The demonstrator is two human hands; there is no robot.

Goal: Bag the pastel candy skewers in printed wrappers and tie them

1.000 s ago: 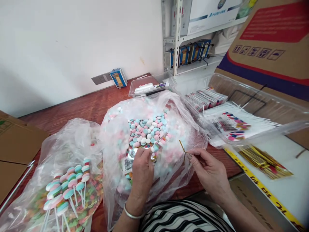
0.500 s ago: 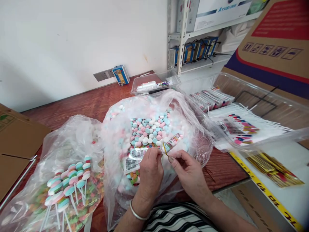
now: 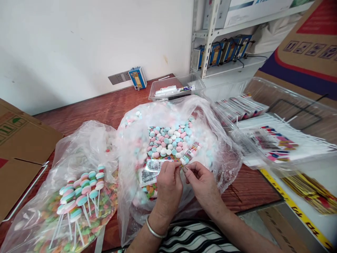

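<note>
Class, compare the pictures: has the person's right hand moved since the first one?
Yes. Judged against the fixed yellow strip, the right hand has moved to the left, away from that strip.

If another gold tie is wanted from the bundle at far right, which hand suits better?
Probably the right hand. It is nearer the gold bundle, on the same side. The left hand would have to reach across the other. Both are busy at the small printed packet, though.

there are two hands [image 3: 170, 184], one bangle [image 3: 153, 231], two big candy-filled plastic bags [image 3: 129, 196], one blue-cased device [image 3: 137, 78] on the far table [image 3: 113, 107] and four on the far right shelf [image 3: 223, 69].
</note>
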